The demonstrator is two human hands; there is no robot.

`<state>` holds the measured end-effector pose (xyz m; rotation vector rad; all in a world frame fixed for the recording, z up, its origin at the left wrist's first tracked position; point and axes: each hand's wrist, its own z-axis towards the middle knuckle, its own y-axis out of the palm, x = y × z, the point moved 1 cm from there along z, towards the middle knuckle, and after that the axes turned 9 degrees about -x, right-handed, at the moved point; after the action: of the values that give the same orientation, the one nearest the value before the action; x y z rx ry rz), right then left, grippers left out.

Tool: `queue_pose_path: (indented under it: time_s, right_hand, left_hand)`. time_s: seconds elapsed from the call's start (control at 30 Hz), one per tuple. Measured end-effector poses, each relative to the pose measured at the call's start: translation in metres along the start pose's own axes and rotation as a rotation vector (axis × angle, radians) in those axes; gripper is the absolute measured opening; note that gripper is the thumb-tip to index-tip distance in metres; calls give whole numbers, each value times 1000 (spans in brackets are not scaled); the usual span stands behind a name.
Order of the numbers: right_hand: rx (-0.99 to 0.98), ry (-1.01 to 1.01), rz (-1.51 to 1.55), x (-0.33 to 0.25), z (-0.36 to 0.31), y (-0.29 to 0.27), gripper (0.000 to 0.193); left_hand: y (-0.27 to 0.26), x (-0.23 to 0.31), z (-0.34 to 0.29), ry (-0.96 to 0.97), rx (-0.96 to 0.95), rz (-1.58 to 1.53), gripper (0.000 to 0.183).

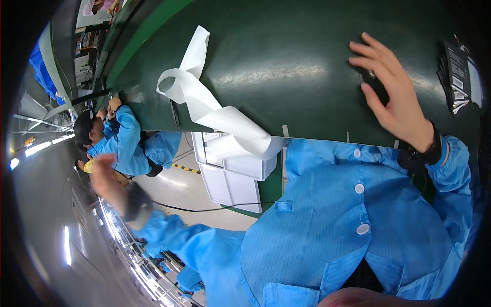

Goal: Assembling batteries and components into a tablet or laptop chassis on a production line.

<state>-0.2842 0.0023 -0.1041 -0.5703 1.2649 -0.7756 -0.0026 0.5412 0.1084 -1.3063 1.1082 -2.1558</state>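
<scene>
My right hand is over the dark green tabletop, palm down with fingers spread and thumb apart, holding nothing. Out to the left, away from the table, my left hand is raised and smeared by motion. Its fingers cannot be made out, and nothing clear shows in it. Between the two hands a long white strip lies twisted and looped on the table. One end of it hangs over the near edge. Neither hand touches the strip. Dark bands circle both my wrists.
Black printed cards or flat packs are stacked at the table's right end. White plastic bins stand below the near edge. A black cord runs from my left wrist toward the table. A co-worker in blue is at the left.
</scene>
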Motion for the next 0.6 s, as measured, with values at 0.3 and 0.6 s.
queue_pose_path:
  time_s: [0.3, 0.6]
  right_hand:
    - [-449, -368, 560, -96, -20, 91, 50]
    - [-450, -50, 456, -123, 12, 210, 79]
  left_hand:
    - [243, -207, -206, -257, -128, 569, 85]
    - [204, -181, -176, -649, 22, 65, 36]
